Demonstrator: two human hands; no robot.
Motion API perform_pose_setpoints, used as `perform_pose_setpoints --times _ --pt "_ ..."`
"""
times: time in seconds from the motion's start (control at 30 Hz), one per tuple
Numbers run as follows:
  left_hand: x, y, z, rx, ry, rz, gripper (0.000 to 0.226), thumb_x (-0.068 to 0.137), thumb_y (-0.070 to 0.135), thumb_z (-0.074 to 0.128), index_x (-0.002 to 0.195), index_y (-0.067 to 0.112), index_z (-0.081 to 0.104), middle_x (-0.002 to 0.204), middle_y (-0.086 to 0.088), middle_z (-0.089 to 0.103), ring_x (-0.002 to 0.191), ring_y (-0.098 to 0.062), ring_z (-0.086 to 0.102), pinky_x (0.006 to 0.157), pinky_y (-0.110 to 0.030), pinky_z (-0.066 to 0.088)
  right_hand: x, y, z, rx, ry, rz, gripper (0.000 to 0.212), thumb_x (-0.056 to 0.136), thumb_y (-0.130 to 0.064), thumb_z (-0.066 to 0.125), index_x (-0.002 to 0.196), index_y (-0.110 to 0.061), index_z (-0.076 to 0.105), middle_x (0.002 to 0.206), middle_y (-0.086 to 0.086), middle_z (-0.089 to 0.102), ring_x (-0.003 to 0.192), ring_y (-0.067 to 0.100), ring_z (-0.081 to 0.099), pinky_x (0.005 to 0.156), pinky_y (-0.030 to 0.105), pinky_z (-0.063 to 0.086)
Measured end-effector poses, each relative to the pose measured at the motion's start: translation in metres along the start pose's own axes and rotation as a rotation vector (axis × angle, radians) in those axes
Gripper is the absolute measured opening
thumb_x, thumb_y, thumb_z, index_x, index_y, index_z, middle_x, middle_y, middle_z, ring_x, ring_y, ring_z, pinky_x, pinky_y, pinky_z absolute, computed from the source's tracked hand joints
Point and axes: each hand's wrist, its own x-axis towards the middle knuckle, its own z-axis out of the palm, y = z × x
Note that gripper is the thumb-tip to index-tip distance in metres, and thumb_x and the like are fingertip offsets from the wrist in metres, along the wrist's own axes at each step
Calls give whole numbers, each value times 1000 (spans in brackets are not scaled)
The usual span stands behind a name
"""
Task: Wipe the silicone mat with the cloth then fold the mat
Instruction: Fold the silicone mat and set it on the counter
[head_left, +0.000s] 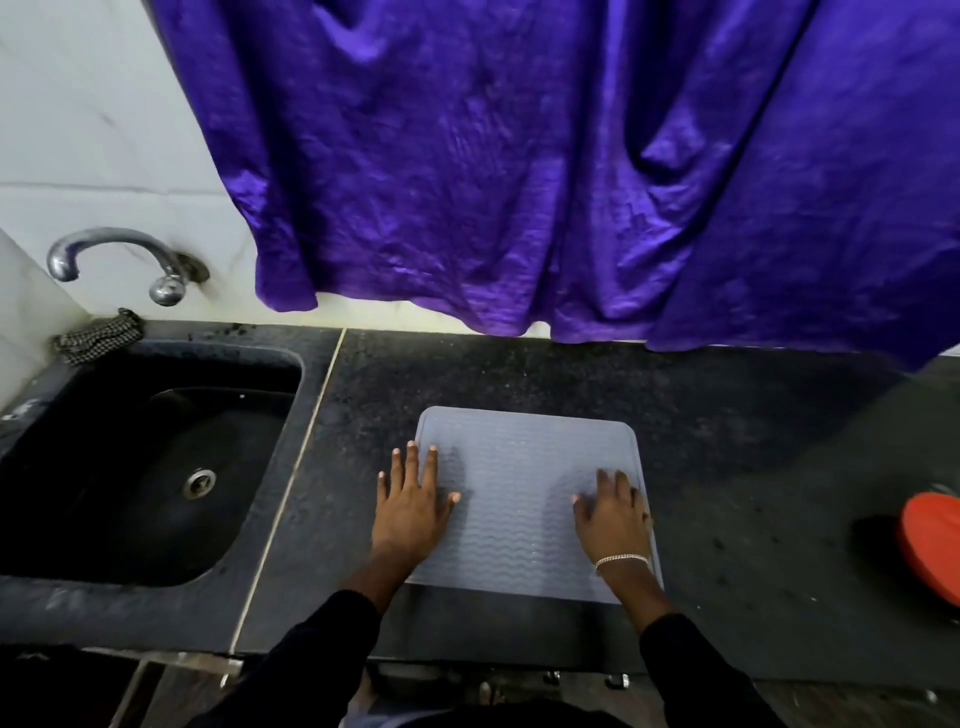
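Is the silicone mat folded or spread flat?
Spread, it seems: the mat lies flat on the counter under the left hand and right hand, no doubled layer showing. Its near corners are hidden.

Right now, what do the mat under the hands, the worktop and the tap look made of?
The mat looks like silicone: matt pale grey, wavy moulded ridges. The worktop seems polished stone: black, speckled, with a pale joint line. The tap is metal, probably chromed: bright reflections.

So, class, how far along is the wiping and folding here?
Wiping: cannot tell; neither hand holds anything. In hand: left hand and right hand press flat on the mat, lying on the counter. Its near edge looks square, perhaps one fold; any further folding remains.
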Motion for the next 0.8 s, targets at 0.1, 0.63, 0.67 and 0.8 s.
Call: perform_pose_setpoints --times 0.1,0.63,0.67,0.8 --pt "-1 0 -2 -48 -26 -89 83 100 63 33 162 19 2 169 -14 0 156 -36 1 125 -54 16 5 15 -4 67 -18 111 58 101 -38 48 153 -15 37 158 14 35 138 39 39 110 55 39" --pt "13 9 -21 -406 -77 -383 72 96 43 59 148 1 33 153 -25 28 141 -44 31 114 -52 35 40 44 -17 502 -14 377 44 91 -16 64 133 -2 61 138 26 55 129 44 50 111 48 42" --pt "15 8 -22 -427 -74 -403 69 96 42 60 145 0 36 150 -26 33 139 -44 34 113 -52 36 42 46 -17 564 -17 405 44 90 -13 66 132 0 61 136 26 58 127 43 54 110 47 43" --pt "21 -1 -25 -624 -36 -504 56 94 30 64 135 -4 46 137 -28 55 130 -43 51 106 -45 45 45 52 -23 755 7 489 38 87 -2 68 125 6 64 126 28 66 117 43 63 102 44 49"
